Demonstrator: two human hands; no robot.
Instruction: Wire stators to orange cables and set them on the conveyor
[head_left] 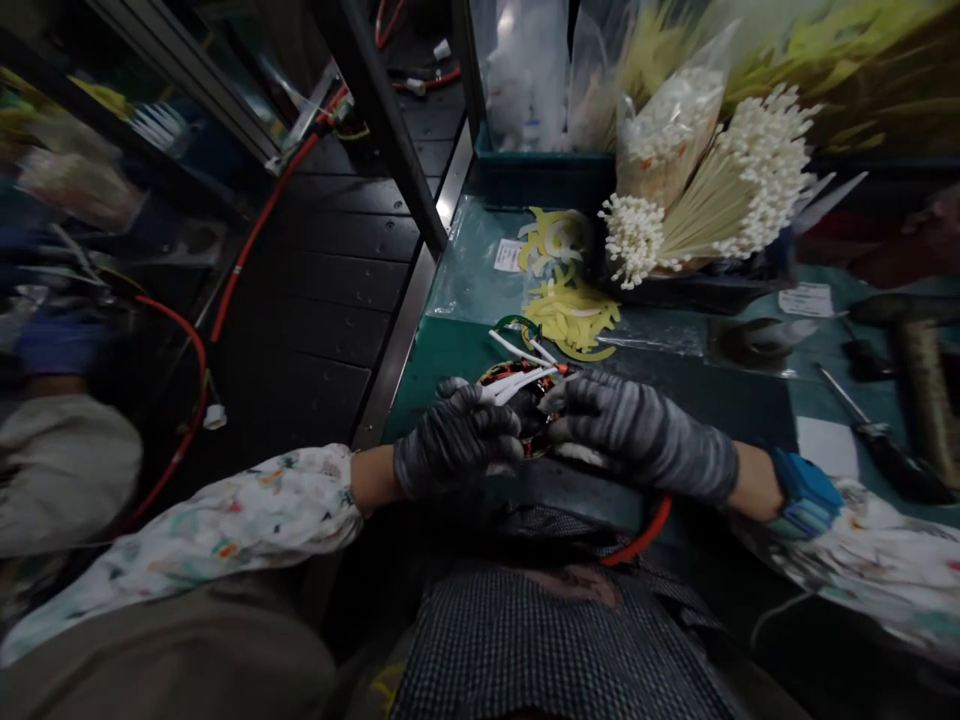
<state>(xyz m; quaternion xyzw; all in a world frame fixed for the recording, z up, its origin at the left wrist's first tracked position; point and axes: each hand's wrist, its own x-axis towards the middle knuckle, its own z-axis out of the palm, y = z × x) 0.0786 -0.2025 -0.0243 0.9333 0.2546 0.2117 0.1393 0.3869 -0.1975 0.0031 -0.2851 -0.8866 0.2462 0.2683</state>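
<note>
One green-topped bench (412, 385) spans the middle of the view, its goods mostly at the far side, presumably to leave the near edge for handwork. On it, a dark tray (694, 292) props a bundle of white-tipped sticks (705, 215), tips fanned out, likely for easy picking. Next in size come the gloved hands. The left hand (459, 438) is curled closed on the left side of a wound ring (496, 373), probably to steady it. The right hand (641, 430) bunches its fingers opposite; blur and shadow mean I cannot tell whether they pinch anything. Yellow strips (574, 312) lie just beyond, within easy reach. Between the hands, at the near edge, sits the ring, partly hidden; slim white tubes (519, 384) slant across its top, left uncovered by the grip.
</note>
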